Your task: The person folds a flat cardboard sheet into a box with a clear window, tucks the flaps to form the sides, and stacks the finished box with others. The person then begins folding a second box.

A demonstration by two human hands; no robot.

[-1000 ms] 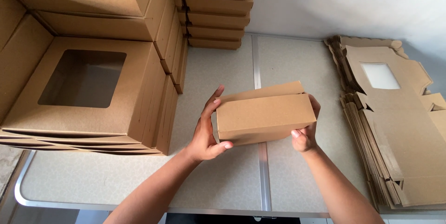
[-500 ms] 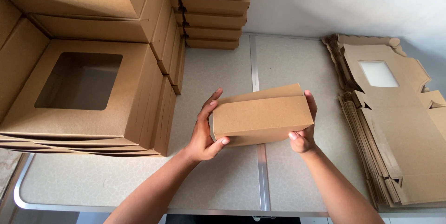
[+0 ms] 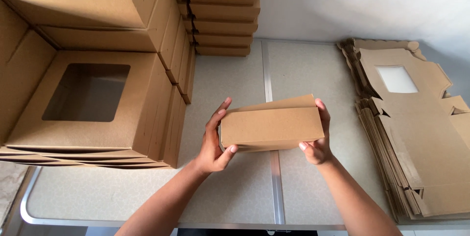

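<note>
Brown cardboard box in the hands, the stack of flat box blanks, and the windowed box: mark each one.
brown cardboard box (image 3: pixel 271 127), head view, on its front face.
stack of flat box blanks (image 3: pixel 416 138), head view, on the top sheet.
windowed box (image 3: pixel 142 94), head view, on the lid beside the window.

We see a pale speckled tabletop (image 3: pixel 230 187) with a metal seam down its middle. Stacked windowed cardboard boxes (image 3: pixel 93 99) sit at its left, more closed boxes (image 3: pixel 223 16) at the back, and flat unfolded box blanks (image 3: pixel 416 133) are piled at its right.
</note>
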